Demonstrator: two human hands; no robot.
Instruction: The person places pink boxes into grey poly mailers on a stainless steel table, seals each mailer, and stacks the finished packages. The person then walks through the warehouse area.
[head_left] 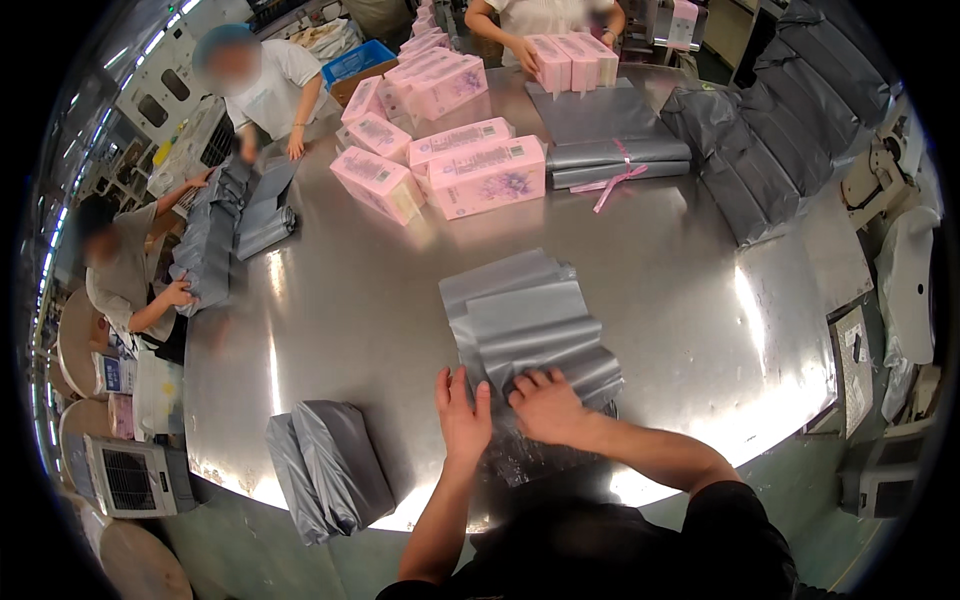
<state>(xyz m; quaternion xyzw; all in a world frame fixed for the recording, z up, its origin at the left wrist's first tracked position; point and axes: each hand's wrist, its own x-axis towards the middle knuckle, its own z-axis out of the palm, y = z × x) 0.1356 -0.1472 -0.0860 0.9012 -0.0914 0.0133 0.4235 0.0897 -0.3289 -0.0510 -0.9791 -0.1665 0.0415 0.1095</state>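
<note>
Loose stack of shiny grey plastic bags is sitting around the middle of a big silvery metal table, so let's call that the clock's centre. The left hand is at its 7 o'clock edge, thumb and fingers spread apart with a gap between; can't tell if it's actually touching. The right hand is at 6 o'clock, fingers bent down onto the bags, but whether it's pinching any, I can't tell. Over at 8 o'clock there's a bulky bundle in wrinkled grey plastic. Pink printed box-shaped cartons crowd 11 o'clock, and at 1 there's a folded grey plastic pile tied with a thin pink ribbon. Chunky grey plastic-wrapped packages line up at 2. One co-worker at 12 has hands on a few more pink cartons.
</note>
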